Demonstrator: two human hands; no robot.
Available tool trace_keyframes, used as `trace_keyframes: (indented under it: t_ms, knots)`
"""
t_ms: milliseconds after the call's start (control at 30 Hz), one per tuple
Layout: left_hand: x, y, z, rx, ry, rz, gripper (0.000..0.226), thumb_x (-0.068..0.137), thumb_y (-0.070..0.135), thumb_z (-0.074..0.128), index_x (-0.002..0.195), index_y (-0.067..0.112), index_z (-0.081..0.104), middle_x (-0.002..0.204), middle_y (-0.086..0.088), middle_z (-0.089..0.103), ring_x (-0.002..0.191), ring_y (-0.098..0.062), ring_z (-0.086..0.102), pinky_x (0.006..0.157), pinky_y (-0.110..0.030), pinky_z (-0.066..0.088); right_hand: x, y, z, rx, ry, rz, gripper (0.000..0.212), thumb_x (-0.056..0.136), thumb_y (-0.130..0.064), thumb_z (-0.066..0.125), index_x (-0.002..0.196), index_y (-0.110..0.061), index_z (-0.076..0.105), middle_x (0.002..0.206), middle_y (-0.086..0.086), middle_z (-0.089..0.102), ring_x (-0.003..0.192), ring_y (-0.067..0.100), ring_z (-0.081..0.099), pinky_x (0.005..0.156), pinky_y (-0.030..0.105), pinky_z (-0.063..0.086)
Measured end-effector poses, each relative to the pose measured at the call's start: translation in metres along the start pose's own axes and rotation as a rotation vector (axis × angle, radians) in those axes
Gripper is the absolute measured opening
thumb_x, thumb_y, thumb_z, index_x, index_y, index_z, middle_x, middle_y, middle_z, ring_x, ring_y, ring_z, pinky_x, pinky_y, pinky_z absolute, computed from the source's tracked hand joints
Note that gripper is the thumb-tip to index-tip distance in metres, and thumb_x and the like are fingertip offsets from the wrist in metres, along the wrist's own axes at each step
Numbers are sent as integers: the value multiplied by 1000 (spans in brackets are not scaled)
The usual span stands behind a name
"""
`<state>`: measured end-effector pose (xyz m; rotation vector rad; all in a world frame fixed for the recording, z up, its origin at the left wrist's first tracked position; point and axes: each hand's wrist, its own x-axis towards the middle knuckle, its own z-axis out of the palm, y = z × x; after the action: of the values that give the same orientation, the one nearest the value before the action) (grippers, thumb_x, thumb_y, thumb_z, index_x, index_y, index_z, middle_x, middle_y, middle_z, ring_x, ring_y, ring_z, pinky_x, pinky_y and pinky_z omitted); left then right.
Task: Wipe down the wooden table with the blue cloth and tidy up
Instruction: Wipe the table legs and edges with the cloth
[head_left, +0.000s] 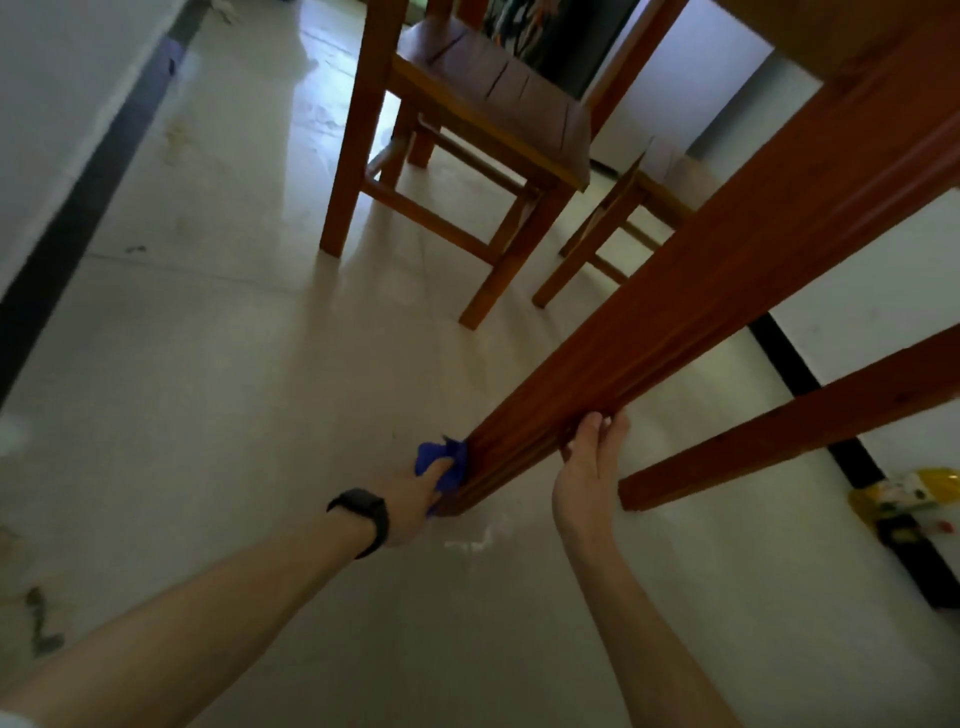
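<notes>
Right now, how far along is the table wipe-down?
Done: unclear, the tabletop shows only its underside. In hand: the left hand holds the blue cloth against the table leg near its foot; the right hand grips that leg. Left: probably the neighbouring leg, then tidying.

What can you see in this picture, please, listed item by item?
near table leg: one, reddish-brown, running from upper right to centre
far table leg: one, reddish-brown, right of the near one
blue cloth: one, blue, against the near leg's lower end
chairs: two, orange-brown wood, beyond the legs; the right one only partly visible
packet: one, yellow, low at the right edge
wristband: one, black, left wrist
left hand: holds the cloth to the leg
right hand: grips the same leg
</notes>
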<state>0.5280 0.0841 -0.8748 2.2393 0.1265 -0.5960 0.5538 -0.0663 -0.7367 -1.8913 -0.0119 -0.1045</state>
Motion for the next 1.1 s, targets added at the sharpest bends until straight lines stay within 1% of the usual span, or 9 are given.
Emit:
trace_keyframes:
  t_ms: [167, 333, 400, 533, 667, 767, 833, 967, 1100]
  knots:
    - [10, 30, -51, -384, 525, 130, 69, 102, 38, 41, 151, 41, -8, 113, -10, 60, 71, -22, 63, 63, -36, 52, 2, 4, 8, -74, 25, -72, 29, 104, -42, 22, 133, -45, 18, 102, -59, 42, 99, -27, 49, 95, 21, 42]
    - [6, 74, -13, -447, 626, 420, 53, 102, 44, 32, 150, 42, 11, 150, 0, 32, 125, -19, 47, 104, -37, 43, 9, 20, 23, -97, 147, -130, 43, 104, -44, 19, 145, -33, 18, 120, -22, 48, 97, -22, 51, 79, 9, 42]
    - [16, 52, 3, -484, 580, 367, 40, 104, 41, 30, 142, 52, 21, 141, 9, 33, 123, -14, 46, 102, -26, 40, 10, 23, 28, -105, 166, -163, 51, 103, -43, 18, 150, -22, 16, 129, -8, 46, 100, -21, 49, 80, 1, 40]
    - [30, -16, -1, -56, -71, -208, 41, 103, 45, 33, 134, 19, 41, 118, -11, 52, 98, -30, 58, 73, -33, 42, 9, 28, 32, -118, 158, -223, 56, 104, -40, 19, 151, -10, 12, 135, 1, 43, 103, -23, 46, 82, -3, 38]
    - [44, -22, -15, -461, 381, -221, 43, 104, 28, 35, 145, 25, 25, 115, -14, 55, 76, -29, 59, 60, -38, 50, 8, 36, 28, -86, 115, -265, 77, 97, -54, 44, 153, -19, 5, 149, 2, 37, 129, 3, 48, 102, 18, 46]
    - [40, 4, 6, -498, 674, 41, 54, 104, 33, 37, 150, 37, 10, 137, -11, 44, 89, -28, 59, 71, -39, 53, 8, 35, 35, -93, 134, -213, 89, 86, -47, 65, 151, -32, 6, 143, -22, 35, 127, -9, 46, 100, 19, 47]
    - [30, 10, 47, -386, 508, 111, 59, 103, 34, 36, 152, 38, 2, 143, -12, 39, 103, -30, 58, 84, -43, 53, 9, 35, 39, -144, 168, -221, 92, 85, -47, 67, 151, -34, 4, 143, -19, 35, 125, -8, 46, 102, 25, 48]
    - [16, -39, 77, -55, -221, -142, 53, 103, 27, 35, 153, 34, 16, 114, -8, 50, 94, -28, 58, 80, -37, 50, 8, 37, 38, -169, 187, -217, 88, 89, -41, 67, 150, -39, 3, 149, -6, 33, 132, 11, 46, 104, 42, 50]
    - [14, -60, 54, -439, 227, -193, 46, 104, 35, 35, 148, 23, 27, 97, -4, 58, 72, -17, 56, 63, -30, 48, 9, 38, 43, -186, 211, -218, 86, 90, -42, 66, 149, -40, 4, 151, 0, 33, 133, 17, 47, 102, 46, 51]
